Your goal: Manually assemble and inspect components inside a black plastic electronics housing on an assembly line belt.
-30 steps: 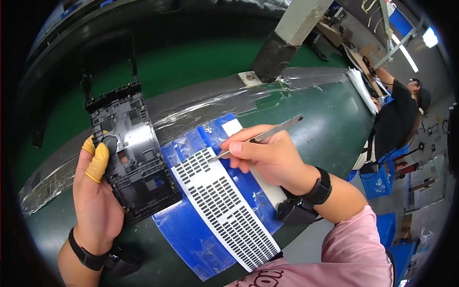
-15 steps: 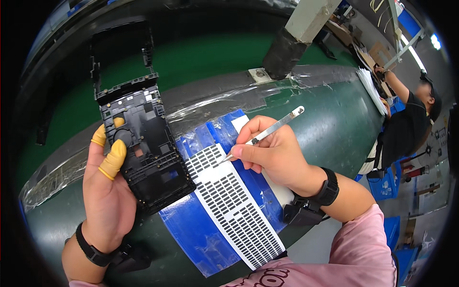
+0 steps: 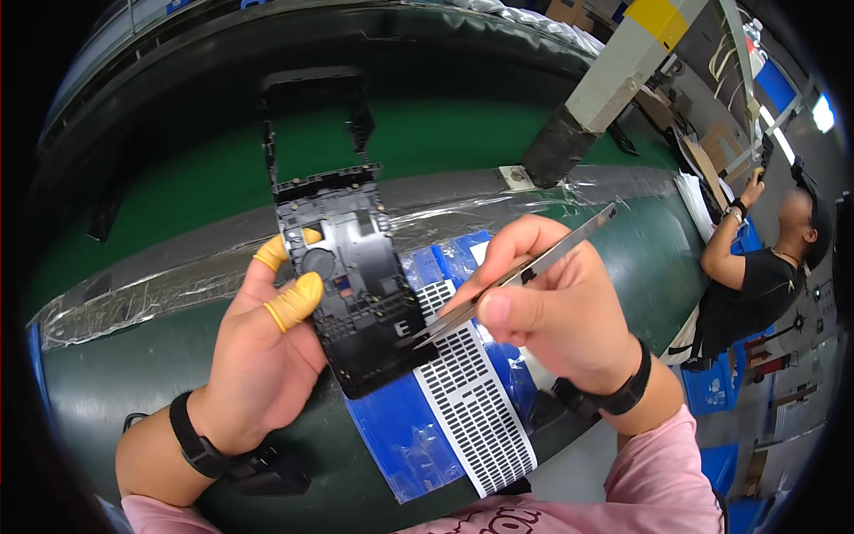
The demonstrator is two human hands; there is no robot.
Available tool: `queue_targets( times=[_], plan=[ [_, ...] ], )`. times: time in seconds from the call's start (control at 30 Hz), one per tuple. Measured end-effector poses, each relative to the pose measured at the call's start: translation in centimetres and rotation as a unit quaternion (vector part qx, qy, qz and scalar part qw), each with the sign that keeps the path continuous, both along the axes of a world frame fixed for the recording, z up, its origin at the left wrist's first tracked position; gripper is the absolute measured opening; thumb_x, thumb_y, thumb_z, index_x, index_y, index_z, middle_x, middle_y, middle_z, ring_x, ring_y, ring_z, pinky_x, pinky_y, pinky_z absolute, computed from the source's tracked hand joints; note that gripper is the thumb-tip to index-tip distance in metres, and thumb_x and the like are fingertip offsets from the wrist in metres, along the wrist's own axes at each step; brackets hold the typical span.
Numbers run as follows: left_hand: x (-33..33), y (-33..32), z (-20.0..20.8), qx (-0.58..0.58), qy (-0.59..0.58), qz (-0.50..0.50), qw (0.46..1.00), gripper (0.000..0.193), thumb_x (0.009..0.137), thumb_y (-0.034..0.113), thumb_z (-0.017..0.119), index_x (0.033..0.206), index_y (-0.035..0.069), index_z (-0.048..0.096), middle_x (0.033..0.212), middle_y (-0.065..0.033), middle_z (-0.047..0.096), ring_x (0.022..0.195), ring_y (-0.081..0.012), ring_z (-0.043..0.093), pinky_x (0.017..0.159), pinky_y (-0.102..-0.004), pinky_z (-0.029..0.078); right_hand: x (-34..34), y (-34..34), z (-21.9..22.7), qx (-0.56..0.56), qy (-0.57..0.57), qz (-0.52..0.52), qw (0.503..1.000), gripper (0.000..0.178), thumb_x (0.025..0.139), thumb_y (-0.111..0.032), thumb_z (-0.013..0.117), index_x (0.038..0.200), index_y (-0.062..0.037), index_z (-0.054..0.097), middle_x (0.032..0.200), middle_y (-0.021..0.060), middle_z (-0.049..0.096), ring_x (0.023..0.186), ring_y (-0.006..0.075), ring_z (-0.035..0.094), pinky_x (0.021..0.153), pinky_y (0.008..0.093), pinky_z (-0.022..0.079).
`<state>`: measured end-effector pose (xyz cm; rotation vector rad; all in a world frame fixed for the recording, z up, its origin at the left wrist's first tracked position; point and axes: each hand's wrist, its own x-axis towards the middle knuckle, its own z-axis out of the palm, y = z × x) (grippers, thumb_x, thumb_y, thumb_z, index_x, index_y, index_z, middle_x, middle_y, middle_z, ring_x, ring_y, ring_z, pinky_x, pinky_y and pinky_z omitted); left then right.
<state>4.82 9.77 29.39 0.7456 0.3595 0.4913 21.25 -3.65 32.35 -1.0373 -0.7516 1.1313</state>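
My left hand point(image 3: 267, 365), with yellow finger cots on thumb and a finger, grips a black plastic device housing point(image 3: 351, 267) by its left edge. The housing is tilted, its inner side with ribs, small screws and an open frame at the far end facing me. My right hand point(image 3: 556, 307) pinches metal tweezers point(image 3: 569, 242), whose tips reach over the housing's lower right part beside a small pale mark. Whether the tips hold anything is too small to tell. Under them lies a white sheet point(image 3: 485, 418) with rows of small dark rectangular pieces, partly hidden by the housing.
The sheet rests on a blue plastic board point(image 3: 391, 436) on the green table point(image 3: 107, 356). Beyond a taped ledge point(image 3: 436, 203) runs a green belt-like surface point(image 3: 463, 133). A grey post point(image 3: 614, 93) rises at the far right, and another person point(image 3: 756, 276) stands on the right.
The tweezers have moved from the sheet's upper rows onto the housing's lower right part. A pale mark now shows there. Housing and hands appear further right in the view.
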Motion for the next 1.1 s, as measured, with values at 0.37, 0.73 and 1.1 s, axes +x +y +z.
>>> queue_targets(
  times=[0.37, 0.73, 1.1],
  plan=[
    [-0.5, -1.6, 0.7, -0.027, -0.012, -0.033, 0.999, 0.036, 0.086, 0.005, 0.042, 0.119, 0.006, 0.027, 0.110, -0.0147, 0.047, 0.101, -0.0218, 0.049, 0.085, -0.0373, 0.042, -2.8, 0.4, -3.2, 0.052, -0.013, -0.065, 0.996, 0.017, 0.075, 0.007, 0.058, 0.088, 0.0027, 0.049, 0.084, 0.0097, 0.057, 0.078, 0.0139, 0.059, 0.067, 0.0217, 0.049],
    [-0.5, -2.0, 0.5, -0.011, -0.022, -0.008, 1.000, 0.044, 0.084, 0.012, 0.048, 0.122, 0.008, 0.025, 0.109, -0.0124, 0.048, 0.098, -0.0209, 0.052, 0.084, -0.0360, 0.045, -3.1, 0.2, -3.2, 0.077, -0.056, -0.047, 0.994, 0.016, 0.075, 0.008, 0.058, 0.089, 0.0045, 0.051, 0.085, 0.0101, 0.057, 0.078, 0.0138, 0.059, 0.066, 0.0207, 0.050],
    [-0.4, -2.0, 0.5, -0.004, -0.015, -0.010, 1.000, 0.045, 0.083, 0.013, 0.050, 0.121, 0.007, 0.025, 0.112, -0.0135, 0.046, 0.101, -0.0225, 0.051, 0.085, -0.0364, 0.044, -3.1, 0.2, -3.0, 0.061, -0.055, -0.041, 0.996, 0.016, 0.075, 0.007, 0.058, 0.090, 0.0049, 0.051, 0.086, 0.0098, 0.057, 0.078, 0.0125, 0.059, 0.066, 0.0197, 0.050]
  ],
)
